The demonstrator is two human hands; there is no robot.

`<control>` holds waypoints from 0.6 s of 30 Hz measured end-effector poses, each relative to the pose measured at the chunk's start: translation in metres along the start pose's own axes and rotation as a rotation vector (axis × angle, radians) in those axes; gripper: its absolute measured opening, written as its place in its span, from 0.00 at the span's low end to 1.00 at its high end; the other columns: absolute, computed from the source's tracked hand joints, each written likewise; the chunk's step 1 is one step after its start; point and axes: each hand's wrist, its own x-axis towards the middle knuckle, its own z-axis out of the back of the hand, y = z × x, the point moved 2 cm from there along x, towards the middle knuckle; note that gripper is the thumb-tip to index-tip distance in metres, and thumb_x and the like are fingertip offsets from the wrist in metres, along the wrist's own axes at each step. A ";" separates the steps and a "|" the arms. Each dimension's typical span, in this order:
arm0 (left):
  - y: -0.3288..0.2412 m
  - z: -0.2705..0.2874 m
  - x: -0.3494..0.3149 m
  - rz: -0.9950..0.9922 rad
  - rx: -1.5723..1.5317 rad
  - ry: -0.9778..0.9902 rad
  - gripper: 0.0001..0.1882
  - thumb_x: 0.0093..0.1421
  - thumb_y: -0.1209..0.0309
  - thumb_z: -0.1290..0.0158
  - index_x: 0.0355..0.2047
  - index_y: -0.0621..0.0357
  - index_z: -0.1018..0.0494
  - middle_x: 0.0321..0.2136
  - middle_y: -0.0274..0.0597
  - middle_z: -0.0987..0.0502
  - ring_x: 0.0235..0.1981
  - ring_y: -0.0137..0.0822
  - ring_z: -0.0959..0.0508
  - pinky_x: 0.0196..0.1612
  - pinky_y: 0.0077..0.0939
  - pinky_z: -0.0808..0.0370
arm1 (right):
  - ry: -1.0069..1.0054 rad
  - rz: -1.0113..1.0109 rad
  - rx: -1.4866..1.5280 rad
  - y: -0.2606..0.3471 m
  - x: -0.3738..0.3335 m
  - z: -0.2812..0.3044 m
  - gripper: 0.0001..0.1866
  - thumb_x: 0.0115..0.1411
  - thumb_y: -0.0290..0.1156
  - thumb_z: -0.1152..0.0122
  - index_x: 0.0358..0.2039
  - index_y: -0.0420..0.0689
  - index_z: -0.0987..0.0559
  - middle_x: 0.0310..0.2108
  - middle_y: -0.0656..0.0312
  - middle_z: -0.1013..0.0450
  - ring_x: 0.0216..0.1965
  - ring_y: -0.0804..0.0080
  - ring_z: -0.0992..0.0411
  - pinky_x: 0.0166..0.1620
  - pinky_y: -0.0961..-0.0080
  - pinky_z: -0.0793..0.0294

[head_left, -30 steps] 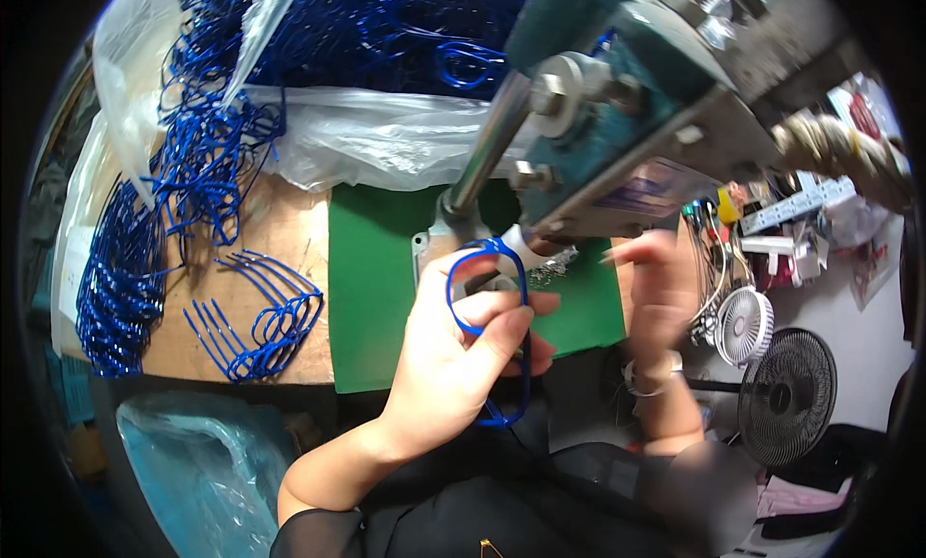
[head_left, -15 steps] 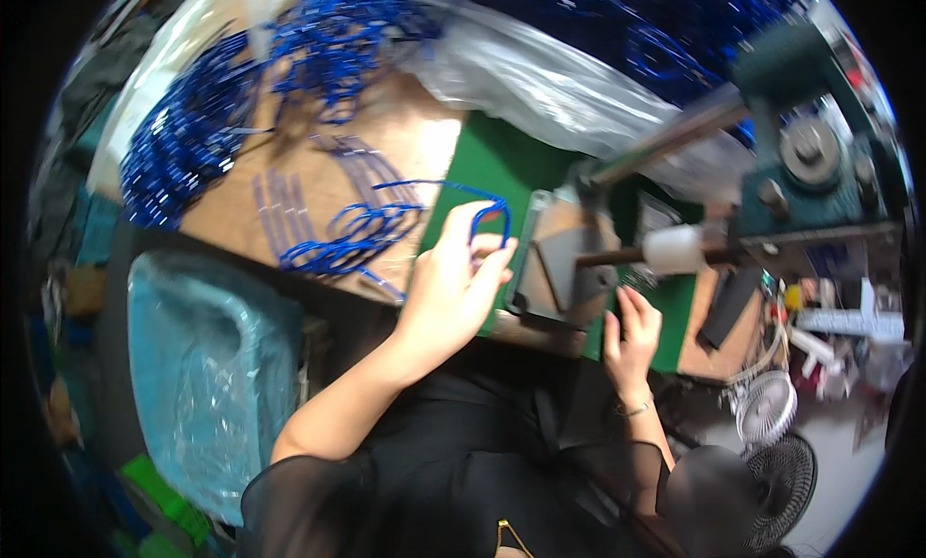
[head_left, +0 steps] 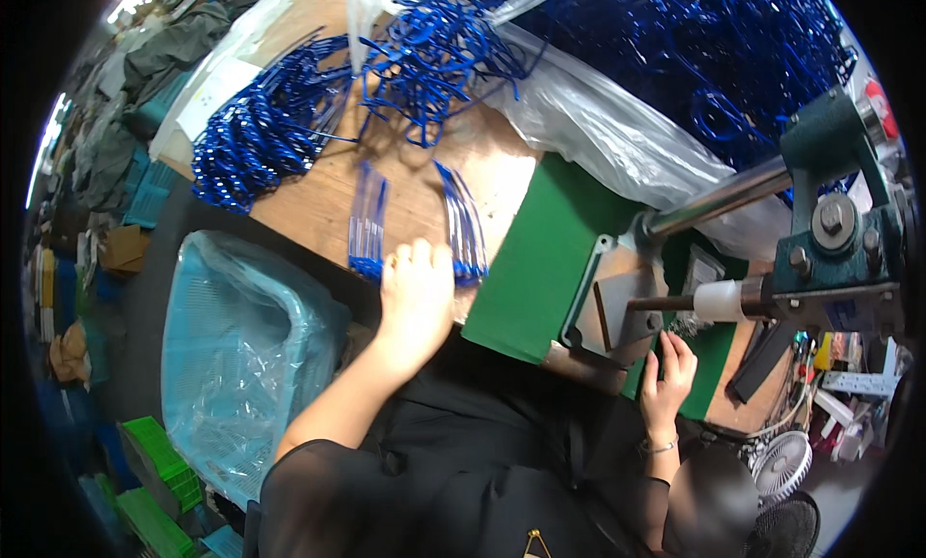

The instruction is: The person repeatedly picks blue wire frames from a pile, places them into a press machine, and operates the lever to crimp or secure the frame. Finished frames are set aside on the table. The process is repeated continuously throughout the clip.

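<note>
Blue wire pieces (head_left: 465, 232) lie under your flat, open left hand (head_left: 417, 290) on the desk (head_left: 318, 206); right hand (head_left: 667, 365), fingers curled and empty, rests by the press (head_left: 830, 240); pick one next

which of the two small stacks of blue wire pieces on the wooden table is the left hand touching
The right-hand stack, beside the green mat. The left hand rests on its near end, while the other stack lies apart, just left of the fingers.
</note>
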 end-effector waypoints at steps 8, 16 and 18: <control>0.018 0.036 -0.027 -0.209 -0.263 0.064 0.14 0.44 0.83 0.53 0.34 0.62 0.30 0.28 0.48 0.33 0.34 0.47 0.32 0.40 0.36 0.34 | -0.048 0.000 0.026 -0.001 -0.008 -0.001 0.14 0.50 0.23 0.44 0.40 0.37 0.25 0.42 0.53 0.31 0.42 0.55 0.34 0.45 0.66 0.35; -0.008 -0.013 0.002 -0.439 -0.035 -0.136 0.16 0.43 0.76 0.51 0.36 0.65 0.31 0.29 0.48 0.32 0.36 0.44 0.31 0.52 0.39 0.37 | -0.044 -0.019 0.064 -0.009 -0.010 -0.005 0.15 0.50 0.22 0.45 0.40 0.35 0.26 0.44 0.51 0.33 0.45 0.55 0.35 0.48 0.66 0.35; -0.002 -0.011 0.004 -0.515 -0.113 -0.070 0.17 0.44 0.76 0.52 0.37 0.68 0.32 0.33 0.52 0.31 0.41 0.49 0.32 0.55 0.44 0.40 | -0.017 -0.045 0.103 -0.006 -0.010 0.002 0.15 0.51 0.21 0.45 0.41 0.35 0.26 0.45 0.50 0.34 0.45 0.55 0.34 0.48 0.67 0.34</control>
